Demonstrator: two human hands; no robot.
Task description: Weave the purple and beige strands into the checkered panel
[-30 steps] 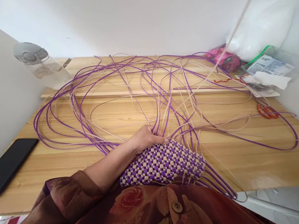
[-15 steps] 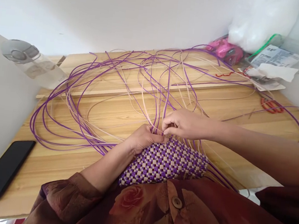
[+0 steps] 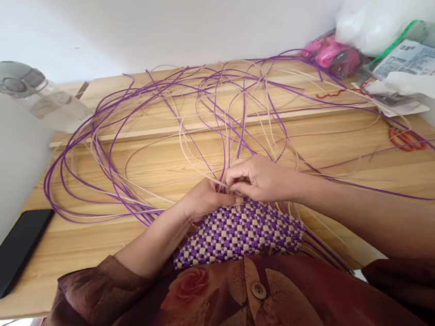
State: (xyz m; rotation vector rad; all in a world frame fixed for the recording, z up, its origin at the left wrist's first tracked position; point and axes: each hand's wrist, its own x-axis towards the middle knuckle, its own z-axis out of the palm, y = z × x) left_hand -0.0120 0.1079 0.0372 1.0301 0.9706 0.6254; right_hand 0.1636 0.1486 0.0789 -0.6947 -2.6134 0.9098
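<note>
A woven piece (image 3: 241, 230) in a purple and beige check lies against my front at the table's near edge. My left hand (image 3: 208, 201) grips its upper left edge, thumb along the top and the fingers hidden behind. Just to the right, my right hand (image 3: 253, 177) is closed in a pinch on weaving strands at that same edge. Long purple and beige strands (image 3: 241, 121) fan out from the edge, looping far across the table to both sides. Exactly which strand is between my right fingertips is hard to make out.
A black phone (image 3: 11, 253) lies at the left edge, with a grey-lidded clear bottle (image 3: 40, 95) behind it. Orange-handled scissors or pliers (image 3: 406, 139) rest at the right. Papers (image 3: 414, 62), a pink packet (image 3: 332, 53) and a white plastic bag (image 3: 372, 21) fill the back right corner.
My right hand has shifted slightly left along the woven edge, nearer my left hand. Some beige strands now bend further left, and a purple strand stretches out at the right. The view has tilted slightly.
</note>
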